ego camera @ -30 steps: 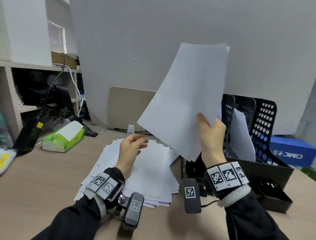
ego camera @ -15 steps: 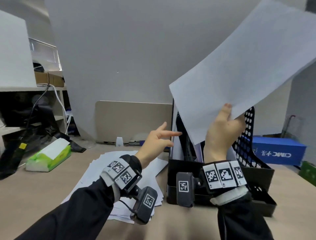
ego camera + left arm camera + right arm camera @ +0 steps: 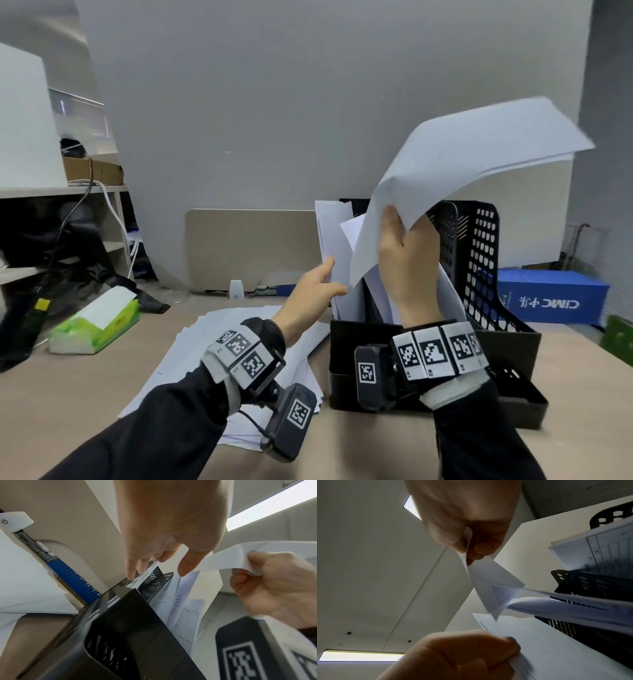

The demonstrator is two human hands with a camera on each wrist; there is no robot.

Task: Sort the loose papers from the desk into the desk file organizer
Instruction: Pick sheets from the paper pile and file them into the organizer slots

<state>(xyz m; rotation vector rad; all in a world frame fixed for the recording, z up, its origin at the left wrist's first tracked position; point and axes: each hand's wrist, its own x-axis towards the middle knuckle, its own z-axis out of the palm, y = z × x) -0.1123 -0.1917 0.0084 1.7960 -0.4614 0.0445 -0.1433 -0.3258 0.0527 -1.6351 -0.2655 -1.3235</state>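
Observation:
My right hand (image 3: 407, 260) pinches a bent sheaf of white paper (image 3: 479, 154) by its lower corner, above the black mesh file organizer (image 3: 479, 274). The right wrist view shows thumb and fingers of that hand (image 3: 467, 550) clamped on the corner. My left hand (image 3: 315, 291) grips the edge of the sheets standing (image 3: 332, 233) in the organizer's left slot. In the left wrist view its fingers (image 3: 135, 568) lie on one side of those sheets and the thumb on the other. More printed sheets stand in the middle slot. A loose pile of papers (image 3: 219, 329) lies on the desk under my left forearm.
A green tissue pack (image 3: 96, 322) lies at the desk's left. A blue box (image 3: 548, 298) sits behind the organizer on the right. A beige panel (image 3: 253, 246) stands at the back edge, and a shelf (image 3: 61, 192) with cables is at far left.
My right hand has come down with the sheaf, which now bends over the organizer. My left hand has moved right from mid-air onto the sheets in the left slot.

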